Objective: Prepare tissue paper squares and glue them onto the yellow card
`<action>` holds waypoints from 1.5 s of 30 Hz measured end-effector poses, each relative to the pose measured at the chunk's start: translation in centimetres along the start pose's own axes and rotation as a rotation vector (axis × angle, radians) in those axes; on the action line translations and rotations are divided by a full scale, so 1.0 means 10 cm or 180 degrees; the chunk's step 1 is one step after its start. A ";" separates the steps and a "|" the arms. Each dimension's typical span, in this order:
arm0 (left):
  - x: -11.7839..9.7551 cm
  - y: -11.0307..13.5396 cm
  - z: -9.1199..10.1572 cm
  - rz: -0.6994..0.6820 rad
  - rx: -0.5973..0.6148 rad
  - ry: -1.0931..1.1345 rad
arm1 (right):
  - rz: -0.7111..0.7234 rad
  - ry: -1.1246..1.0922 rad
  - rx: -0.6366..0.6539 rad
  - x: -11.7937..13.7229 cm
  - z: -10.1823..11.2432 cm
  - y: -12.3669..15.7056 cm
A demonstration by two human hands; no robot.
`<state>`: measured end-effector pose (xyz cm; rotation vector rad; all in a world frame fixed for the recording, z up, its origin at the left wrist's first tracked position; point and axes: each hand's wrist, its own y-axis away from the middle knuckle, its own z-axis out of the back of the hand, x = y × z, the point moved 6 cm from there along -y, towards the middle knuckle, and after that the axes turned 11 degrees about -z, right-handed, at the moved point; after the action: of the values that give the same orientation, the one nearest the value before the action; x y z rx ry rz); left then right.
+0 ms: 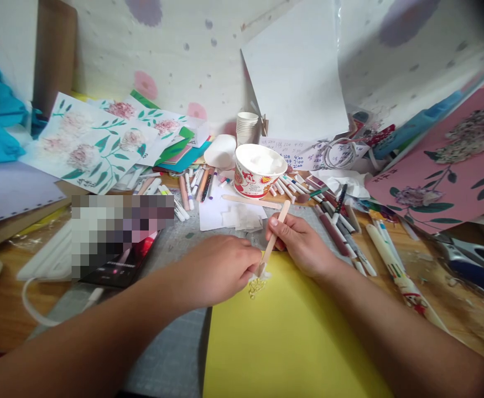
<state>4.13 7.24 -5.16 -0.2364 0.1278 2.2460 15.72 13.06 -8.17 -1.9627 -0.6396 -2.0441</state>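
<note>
My right hand (302, 243) grips a flat wooden craft stick (277, 229) between thumb and fingers, its top end sticking up and its lower end tilted down onto the yellow paper (283, 337). The fingers of my left hand (225, 268) are curled closed beside that lower end; what they pinch, if anything, is hidden. Under the stick's tip lies a small whitish scrap or dab (264, 275). Just below it, a small patch of yellowish curled bits (256, 288) sits on the paper.
A paper tub (255, 179) with white contents stands behind my hands, near another craft stick (252, 202) and white tissue pieces (242, 216). Many markers surround it. A phone (119, 265) leans at left, scissors (469, 257) lie at right, and flower pictures (96, 143) stand behind.
</note>
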 end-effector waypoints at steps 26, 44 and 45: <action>0.35 0.04 0.09 0.0519 -0.0603 0.0240 | -0.0228 -0.1382 -0.0650 -0.12 0.21 -0.11; 0.60 -0.05 0.10 0.0846 -0.0916 -0.0404 | 0.0168 -0.1352 -0.1272 -0.10 0.31 -0.08; 0.60 -0.05 0.10 0.0810 -0.0911 -0.0405 | 0.0244 -0.1308 -0.1362 -0.10 0.34 -0.07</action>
<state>0.73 12.27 -5.45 -0.2395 -0.2465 2.5227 18.47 15.10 -9.21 -2.6412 -0.1947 -1.8573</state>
